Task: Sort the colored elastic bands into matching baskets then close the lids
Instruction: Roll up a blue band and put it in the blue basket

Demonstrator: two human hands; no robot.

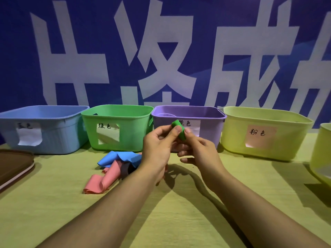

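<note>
Green band (179, 130) sits pinched between our left hand (157, 147) and right hand (198, 149), raised before the purple basket (207, 122); mid-sort, we judge it next must go left into the green basket (125, 138).

Both hands raised before purple basket (188, 120). Left hand (157, 145) and right hand (198, 151) pinch rolled green band (179, 129) between thumbs and fingertips.

Four baskets in row along blue banner (89, 51): blue basket (53, 140), green basket (132, 133), purple, yellow-green basket (286, 140), each with paper label. Another yellow-green basket (320, 158) at right edge.

On yellow cloth (161, 221): blue band (116, 158), pink band (103, 181), dark band (125, 170) heaped together left of left wrist. Brown lid (12, 165) at left edge.
</note>
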